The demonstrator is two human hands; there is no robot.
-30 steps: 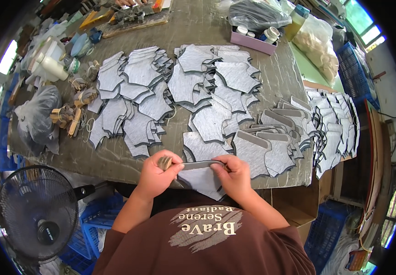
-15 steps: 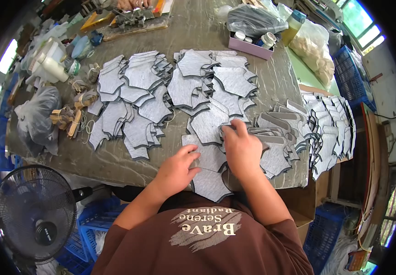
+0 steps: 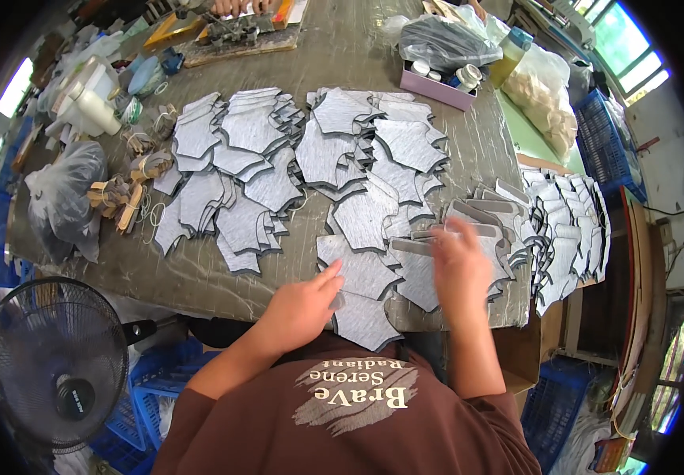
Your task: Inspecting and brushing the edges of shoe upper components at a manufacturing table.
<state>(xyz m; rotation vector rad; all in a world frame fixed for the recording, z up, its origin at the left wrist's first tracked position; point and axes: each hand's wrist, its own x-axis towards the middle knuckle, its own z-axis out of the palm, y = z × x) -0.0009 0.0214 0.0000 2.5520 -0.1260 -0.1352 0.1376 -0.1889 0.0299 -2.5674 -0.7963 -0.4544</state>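
Note:
Several light grey, notched cut pieces with dark edges lie on the table. My left hand (image 3: 301, 314) is open, its fingers stretched against the left edge of a cut piece (image 3: 364, 273). Another cut piece (image 3: 364, 321) overlaps at the table's front edge. My right hand (image 3: 464, 265) is blurred by motion over the right-hand pieces; whether it grips one is unclear. Beside its fingers lies a cut piece with a dark grey strip (image 3: 418, 279) along its top. Behind my hands, overlapping stacks of cut pieces (image 3: 259, 131) spread across the table.
A black fan (image 3: 61, 368) stands at the left. Tied bundles (image 3: 116, 196) and a clear plastic bag (image 3: 65, 202) sit on the table's left side. A purple box of jars (image 3: 437, 85) stands at the back right. Another person's hand (image 3: 235, 7) is at the far edge.
My right hand has moved right, away from the middle pieces to those at the right. A strip-topped piece now shows where that hand was. My left hand has stayed nearly in place.

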